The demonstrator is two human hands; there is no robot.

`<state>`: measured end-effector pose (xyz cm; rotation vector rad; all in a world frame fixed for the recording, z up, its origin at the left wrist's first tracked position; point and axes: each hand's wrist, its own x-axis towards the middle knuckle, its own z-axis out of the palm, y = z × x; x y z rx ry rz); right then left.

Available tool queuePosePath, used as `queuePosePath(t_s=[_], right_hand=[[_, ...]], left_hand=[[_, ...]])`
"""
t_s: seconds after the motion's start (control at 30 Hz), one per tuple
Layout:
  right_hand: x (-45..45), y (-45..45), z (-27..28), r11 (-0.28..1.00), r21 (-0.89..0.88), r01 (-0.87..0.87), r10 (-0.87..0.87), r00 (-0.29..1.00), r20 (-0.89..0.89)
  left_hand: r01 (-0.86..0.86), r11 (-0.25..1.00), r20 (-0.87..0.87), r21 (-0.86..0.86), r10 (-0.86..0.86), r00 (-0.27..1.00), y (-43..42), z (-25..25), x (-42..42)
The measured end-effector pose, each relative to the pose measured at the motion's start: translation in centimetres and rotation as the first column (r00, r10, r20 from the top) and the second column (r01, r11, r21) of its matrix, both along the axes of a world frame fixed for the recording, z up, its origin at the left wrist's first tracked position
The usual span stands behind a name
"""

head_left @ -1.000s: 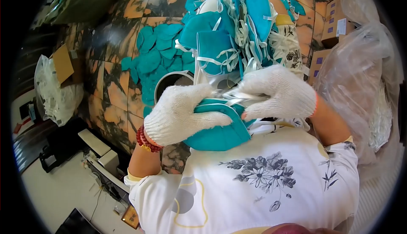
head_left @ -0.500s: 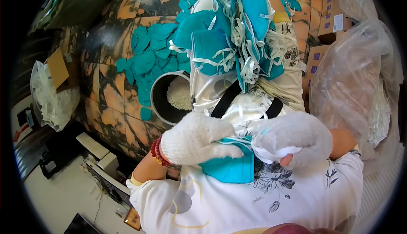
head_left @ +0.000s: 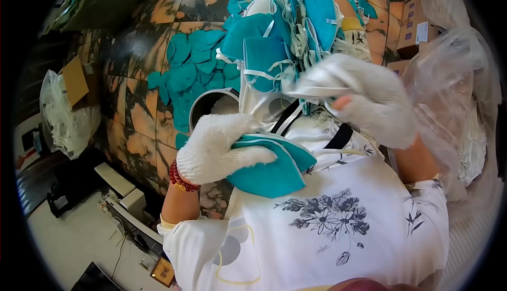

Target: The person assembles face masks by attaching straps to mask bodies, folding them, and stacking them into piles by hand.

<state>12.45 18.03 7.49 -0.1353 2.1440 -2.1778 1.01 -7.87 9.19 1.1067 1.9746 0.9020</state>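
Observation:
My left hand [head_left: 224, 146], in a white knitted glove, grips a folded teal mask [head_left: 274, 169] between thumb and fingers in front of my chest. My right hand [head_left: 359, 98], also gloved and blurred by motion, is raised to the right of the mask, apart from it. White strap material shows at its fingers, with a bare fingertip poking out. Beyond the hands, a heap of teal masks with white straps [head_left: 266, 61] lies over my lap and legs.
Loose teal pieces [head_left: 185, 74] cover the floor at the left. Beside my lap stands a round pot [head_left: 198, 106] with white grains. Cardboard boxes [head_left: 414, 27] and a large clear plastic bag [head_left: 449, 101] are at the right. Another plastic bag [head_left: 63, 114] lies far left.
My right hand has moved up and away from the mask. My left hand has shifted up and left with the mask, whose wider face now shows.

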Motion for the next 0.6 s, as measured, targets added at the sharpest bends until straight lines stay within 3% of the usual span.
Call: queuePosePath(t_s=[0.07, 0.13, 0.2, 0.27, 0.3, 0.33, 0.4, 0.43, 0.47, 0.53, 0.57, 0.6], right_hand=[[-1.8, -1.8, -1.6, 0.977, -0.154, -0.147, 0.164, 0.981, 0.104], [-2.0, -2.5, -1.3, 0.917, -0.141, -0.372, 0.396, 0.817, 0.418], [-2.1, -1.4, -2.4, 0.801, -0.136, -0.583, 0.571, 0.677, 0.464], [-1.1, -1.3, -3.7, 0.894, -0.278, -0.352, 0.421, 0.873, 0.246], [-0.5, -1.3, -3.7, 0.898, -0.368, -0.242, 0.34, 0.912, 0.23], [-0.2, -1.4, -3.4, 0.88, -0.454, -0.139, 0.258, 0.943, 0.212], [0.5, -2.3, -0.9, 0.799, -0.598, 0.062, 0.192, 0.917, 0.351], [1.0, -3.1, -0.9, 0.688, -0.713, 0.131, 0.146, 0.938, 0.314], [1.4, -3.0, -1.3, 0.71, -0.692, 0.131, 0.152, 0.931, 0.333], [2.2, -2.3, -1.8, 0.753, -0.645, 0.129, 0.154, 0.918, 0.364], [2.8, -2.1, -2.0, 0.832, -0.522, 0.189, 0.061, 0.904, 0.423], [3.5, -1.9, -2.3, 0.889, -0.387, 0.243, -0.032, 0.879, 0.476]], left_hand=[[0.069, 0.996, -0.067, 0.053, -0.065, 0.996, 0.1, 0.1, 0.0], [0.046, 0.997, -0.061, 0.054, -0.043, 0.997, 0.1, 0.6, 0.0], [0.049, 0.999, -0.038, -0.006, -0.049, 0.998, -0.4, 0.7, -0.3], [-0.042, 0.999, 0.061, 0.034, 0.039, 0.997, -0.7, -0.2, 0.0], [-0.082, 0.995, 0.109, 0.053, 0.076, 0.991, -0.8, -0.8, 0.1], [-0.115, 0.991, 0.158, 0.068, 0.103, 0.982, -0.5, -1.3, 0.3], [-0.193, 0.976, 0.293, 0.106, 0.155, 0.944, 0.1, -2.3, 1.2], [-0.24, 0.963, 0.376, 0.127, 0.177, 0.91, 0.3, -2.8, 1.8], [-0.288, 0.947, 0.455, 0.144, 0.195, 0.869, 0.5, -3.1, 2.4], [-0.077, 0.989, 0.27, 0.13, 0.04, 0.962, 0.6, -2.6, 1.9], [0.112, 0.99, 0.078, 0.084, -0.119, 0.99, 0.8, -2.7, 1.5], [-0.1, 0.988, 0.209, 0.118, 0.074, 0.975, -0.2, -2.5, 1.5]])
